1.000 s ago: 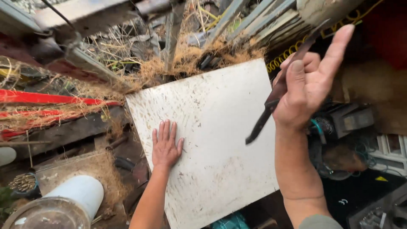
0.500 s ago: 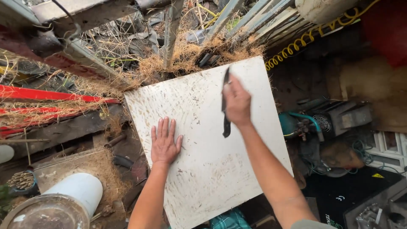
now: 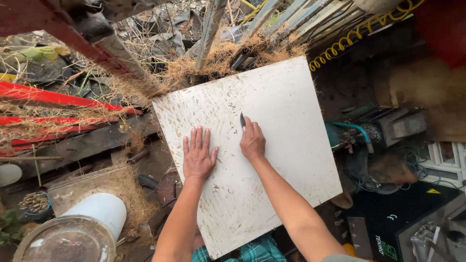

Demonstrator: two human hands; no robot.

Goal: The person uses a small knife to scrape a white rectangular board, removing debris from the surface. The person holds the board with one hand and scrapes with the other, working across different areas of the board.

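Note:
A large white square board (image 3: pixel 286 121), smeared with dirt and fine scratches, lies tilted across the middle of the view. My left hand (image 3: pixel 198 154) rests flat on it, fingers spread. To its right, my right hand (image 3: pixel 252 141) is closed around a dark knife (image 3: pixel 242 120); only the blade tip shows above the knuckles, touching the board's surface. Both hands sit near the board's centre, a short gap between them.
Dry fibrous husk (image 3: pixel 228 58) and metal slats (image 3: pixel 276 19) crowd the board's far edge. Red bars (image 3: pixel 53 97) lie at left. A white bucket (image 3: pixel 99 211) with a clear lid stands at lower left. A yellow coiled hose (image 3: pixel 359 34) and a teal machine (image 3: pixel 359 133) sit at right.
My right hand came down from the upper right with the knife and moved left across the board to beside my left hand. The left hand stayed flat in place.

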